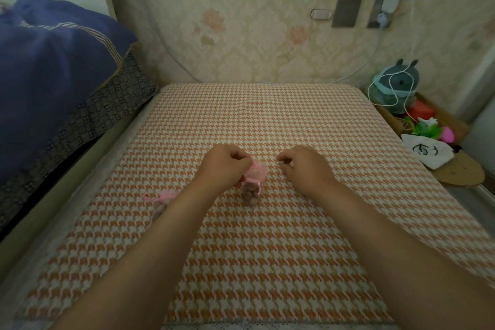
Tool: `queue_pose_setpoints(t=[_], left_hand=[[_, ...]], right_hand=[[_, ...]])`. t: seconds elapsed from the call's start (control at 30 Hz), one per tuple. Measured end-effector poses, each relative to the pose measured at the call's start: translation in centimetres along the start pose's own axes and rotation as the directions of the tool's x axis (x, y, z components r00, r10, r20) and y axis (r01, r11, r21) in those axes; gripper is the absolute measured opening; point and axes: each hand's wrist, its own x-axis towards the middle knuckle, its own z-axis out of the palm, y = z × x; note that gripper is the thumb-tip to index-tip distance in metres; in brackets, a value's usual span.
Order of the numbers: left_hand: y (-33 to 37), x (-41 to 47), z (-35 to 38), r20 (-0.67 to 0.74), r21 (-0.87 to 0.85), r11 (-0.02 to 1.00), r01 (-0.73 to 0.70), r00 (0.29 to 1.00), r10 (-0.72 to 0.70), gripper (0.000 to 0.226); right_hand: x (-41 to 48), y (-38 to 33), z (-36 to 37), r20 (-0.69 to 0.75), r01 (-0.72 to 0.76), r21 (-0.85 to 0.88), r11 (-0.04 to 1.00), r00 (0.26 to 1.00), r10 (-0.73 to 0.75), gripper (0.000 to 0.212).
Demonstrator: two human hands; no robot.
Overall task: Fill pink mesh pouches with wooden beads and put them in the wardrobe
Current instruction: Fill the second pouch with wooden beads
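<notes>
Pouch 1 (252, 185): pink mesh, brown beads (250, 194) in the lower part, upright on the houndstooth cloth (267, 249), gathered top pinched by the left hand (225, 169).
Pouch 2 (160, 202): alike, filled, lying well left of it, partly hidden.

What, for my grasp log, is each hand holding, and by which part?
The left hand grips the pink mesh pouch by its gathered top. The right hand curls its fingers; whether they pinch anything cannot be told.
</notes>
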Motion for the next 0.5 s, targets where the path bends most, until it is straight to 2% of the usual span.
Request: queue_pose_setpoints(t=[0.07,0.17,0.23,0.37,0.5], left_hand=[[0.1,-0.2,-0.1,0.0,-0.021,1.0,0.004,1.0,-0.004,0.021],[0.1,-0.2,-0.4,0.002,-0.054,0.999,0.008,1.0,-0.008,0.019],[0.1,-0.4,-0.5,0.004,-0.062,0.998,0.008,1.0,-0.008,0.018],[0.0,-0.7,-0.7,0.014,-0.091,0.996,0.012,1.0,-0.011,0.017],[0.1,-0.9,-0.9,0.027,-0.102,0.995,0.015,1.0,-0.012,0.018]], right_hand=[[0.0,-0.6,-0.6,-0.04,0.009,0.151,0.988,0.999,-0.003,0.022],[0.1,-2.1,-2.1,-0.048,0.0,0.441,0.898,0.999,0.024,0.015],[0.0,-3.1,-3.1,-0.036,0.018,0.53,0.848,0.999,0.001,0.011],[-1.1,-4.6,-3.7,-0.013,0.07,0.527,0.847,0.997,-0.074,0.012],[-2.1,-5.0,-3.3,0.013,0.126,0.42,0.899,0.989,-0.145,0.016]])
